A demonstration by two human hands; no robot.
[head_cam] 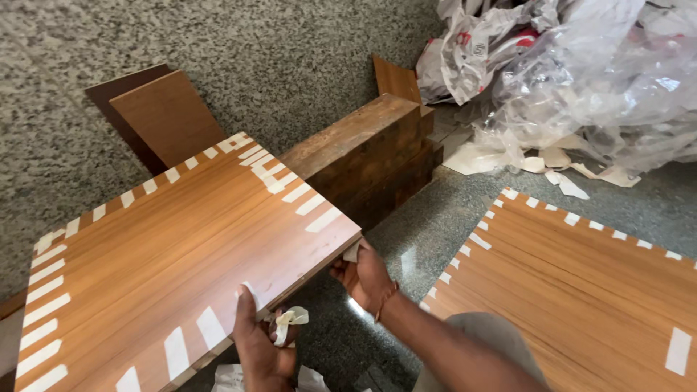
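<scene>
Left hand (pixel 258 341) thumb pressed flat on the laminated board (pixel 181 254), fingers curled round a wad of peeled tape (pixel 290 318) — right hand (pixel 367 276) pinching the tape strip (pixel 352 252) at the tilted board's near corner. Best peel low and slow, board kept braced.

Floor: speckled grey stone floor (pixel 450 218), polished, running up into a rough grey granite wall (pixel 218 51) at the far side.
Right, near: a wood-grain panel (pixel 581 290) edged with white tape strips lies flat on the floor.
Centre, far: a stack of dark wooden boards (pixel 363 160) rests on the floor.
Far right: a heap of crumpled clear plastic sheeting (pixel 581 72), with torn white scraps (pixel 552 163) just beside it, possibly peeled tape.
</scene>
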